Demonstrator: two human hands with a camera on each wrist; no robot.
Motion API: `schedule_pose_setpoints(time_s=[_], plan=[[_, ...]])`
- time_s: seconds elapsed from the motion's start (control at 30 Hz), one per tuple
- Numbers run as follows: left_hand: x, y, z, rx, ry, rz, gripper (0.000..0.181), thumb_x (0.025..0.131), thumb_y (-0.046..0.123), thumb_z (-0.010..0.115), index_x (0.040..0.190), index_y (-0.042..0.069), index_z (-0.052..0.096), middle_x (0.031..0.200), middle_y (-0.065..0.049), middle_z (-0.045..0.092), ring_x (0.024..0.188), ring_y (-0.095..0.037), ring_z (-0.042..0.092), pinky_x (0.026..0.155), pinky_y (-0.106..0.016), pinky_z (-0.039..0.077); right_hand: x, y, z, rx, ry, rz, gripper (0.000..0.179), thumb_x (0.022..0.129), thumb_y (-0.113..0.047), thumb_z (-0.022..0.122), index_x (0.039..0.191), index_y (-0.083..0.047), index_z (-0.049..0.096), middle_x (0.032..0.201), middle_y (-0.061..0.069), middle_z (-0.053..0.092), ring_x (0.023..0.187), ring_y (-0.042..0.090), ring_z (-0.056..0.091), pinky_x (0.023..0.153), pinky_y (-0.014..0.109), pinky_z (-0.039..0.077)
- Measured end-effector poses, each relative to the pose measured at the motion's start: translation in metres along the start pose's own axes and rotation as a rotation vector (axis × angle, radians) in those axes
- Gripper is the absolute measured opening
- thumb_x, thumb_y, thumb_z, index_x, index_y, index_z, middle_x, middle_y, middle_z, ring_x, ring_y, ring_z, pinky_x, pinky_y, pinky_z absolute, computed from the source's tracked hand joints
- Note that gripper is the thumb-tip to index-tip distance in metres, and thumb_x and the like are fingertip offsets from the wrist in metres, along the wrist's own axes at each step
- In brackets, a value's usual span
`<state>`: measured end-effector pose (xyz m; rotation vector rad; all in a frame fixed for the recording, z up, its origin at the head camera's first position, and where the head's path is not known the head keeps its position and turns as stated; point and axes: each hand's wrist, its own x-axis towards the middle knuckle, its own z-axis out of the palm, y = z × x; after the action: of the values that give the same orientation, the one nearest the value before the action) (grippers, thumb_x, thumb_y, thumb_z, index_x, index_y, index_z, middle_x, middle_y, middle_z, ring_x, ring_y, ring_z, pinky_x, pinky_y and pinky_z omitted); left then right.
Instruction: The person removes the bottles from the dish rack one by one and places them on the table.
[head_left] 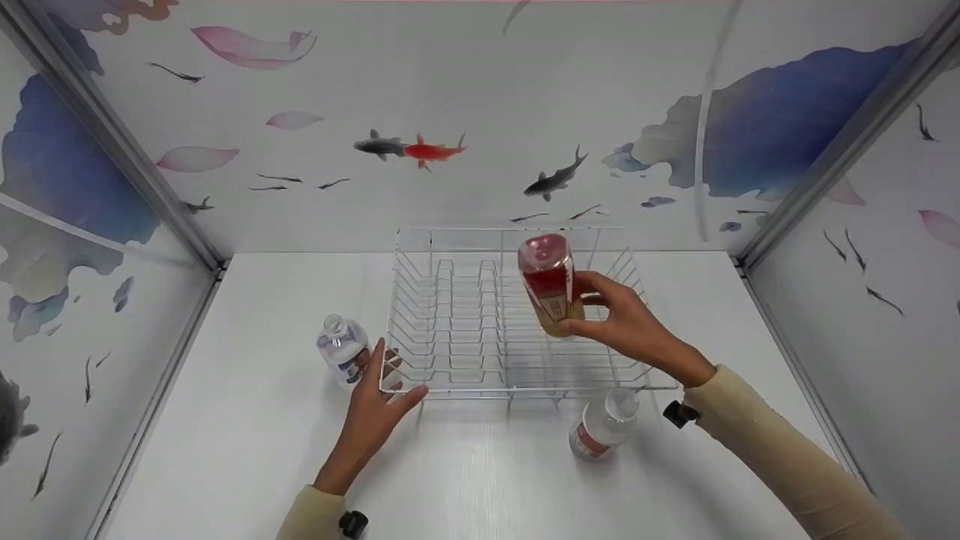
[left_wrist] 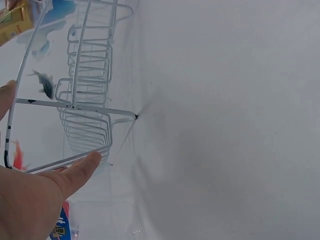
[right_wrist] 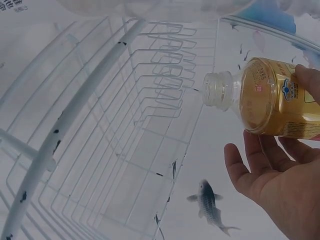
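Note:
My right hand [head_left: 626, 319] grips a capless plastic bottle [head_left: 550, 281] with a red and yellow label. The bottle is tipped neck-down above the right half of a white wire dish rack [head_left: 510, 392]. In the right wrist view, the open neck of the bottle [right_wrist: 217, 91] points toward the rack's wires, with fingers and thumb round its body. My left hand [head_left: 377, 394] holds the rack's front left corner, its thumb along the front rim and its fingers at the left side. Left of that hand stands a clear bottle [head_left: 343, 349] with a blue and white label.
Another clear bottle [head_left: 604, 426] with a red and white label stands in front of the rack's right part. The white table [head_left: 480, 480] is enclosed by printed panels at the back [head_left: 480, 90] and both sides.

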<state>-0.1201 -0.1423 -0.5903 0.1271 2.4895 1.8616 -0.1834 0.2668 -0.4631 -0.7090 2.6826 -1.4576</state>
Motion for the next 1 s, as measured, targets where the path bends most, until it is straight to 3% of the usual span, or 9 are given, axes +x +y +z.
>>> schedule_pose_setpoints(time_s=[0.2,0.43,0.73,1.0], plan=[[-0.002,0.003,0.002,0.045,0.023,0.028,0.107,0.096,0.029,0.089,0.175,0.004,0.020,0.168,-0.025,0.043,0.154,-0.045,0.046,0.119,-0.052,0.051,-0.002,0.000,0.001,0.001,-0.008,-0.010,0.069,0.095,-0.017,0.091,0.155,-0.009,0.059,0.147,0.008,0.068,0.135,0.029,0.064,0.116,0.057,0.054],[-0.006,0.007,0.000,0.096,0.030,0.059,0.102,0.098,0.024,0.088,0.173,0.001,0.023,0.170,-0.024,0.038,0.154,-0.043,0.045,0.119,-0.054,0.051,-0.005,0.000,0.003,-0.006,-0.015,-0.023,0.070,0.095,-0.018,0.091,0.157,-0.011,0.058,0.148,0.007,0.068,0.135,0.029,0.064,0.115,0.058,0.054],[-0.011,0.013,-0.009,0.068,0.015,0.063,0.099,0.098,0.022,0.087,0.174,0.006,0.026,0.171,-0.020,0.040,0.156,-0.042,0.043,0.122,-0.056,0.047,-0.007,-0.001,0.003,-0.028,-0.029,-0.031,0.071,0.095,-0.017,0.090,0.158,-0.011,0.057,0.151,0.007,0.066,0.137,0.030,0.063,0.114,0.058,0.055],[-0.019,0.019,-0.013,0.113,0.001,0.127,0.099,0.096,0.013,0.088,0.173,0.006,0.026,0.171,-0.018,0.036,0.155,-0.043,0.043,0.124,-0.060,0.043,-0.008,-0.003,0.003,-0.025,-0.044,-0.057,0.072,0.094,-0.016,0.091,0.157,-0.013,0.058,0.149,0.004,0.067,0.136,0.027,0.063,0.114,0.057,0.055]])
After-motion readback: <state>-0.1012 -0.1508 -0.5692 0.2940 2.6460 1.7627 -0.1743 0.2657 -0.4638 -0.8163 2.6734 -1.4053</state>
